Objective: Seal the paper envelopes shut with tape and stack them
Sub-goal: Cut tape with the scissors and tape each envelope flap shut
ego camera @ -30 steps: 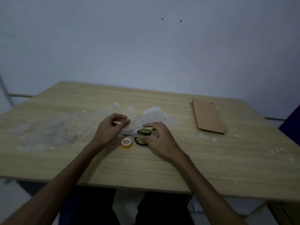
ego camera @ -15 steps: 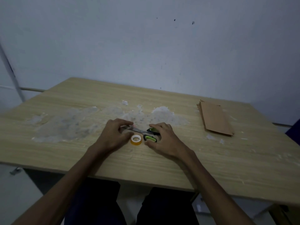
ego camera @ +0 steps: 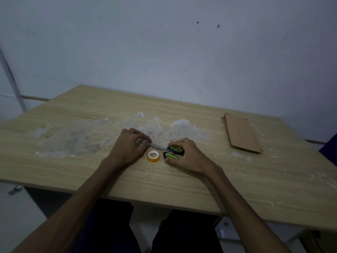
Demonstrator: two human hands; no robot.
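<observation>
so there's a light wood table (ego camera: 237,183) pushed up against a pale wall (ego camera: 164,52), and both bare hands are working near the middle of it, a bit closer to the near edge. the right hand (ego camera: 191,156) has its fingers curled around the green and black handles of a pair of scissors (ego camera: 165,149), thumb on the near side, fingers on the far side, so it's gripping those. the blades lie flat on the wood and point left toward the left hand (ego camera: 127,148), which is curled over the blade tips with thumb and forefinger pinching right at the end of them; whether there's a bit of tape caught in that pinch too i honestly can't tell, it's too small and dim. a little roll of yellowish tape (ego camera: 153,156) with a white core sits flat on the table just on the near side of the scissors, between the two hands, touching neither as far as i can see. the brown paper envelopes (ego camera: 240,135) are in a flat pile well off to the right, near the far right corner, long side running away from the near edge. the middle and left of the tabletop is covered in a whitish patch of old sticky residue (ego camera: 73,141) plus a few scraps scattered near the envelopes.
</observation>
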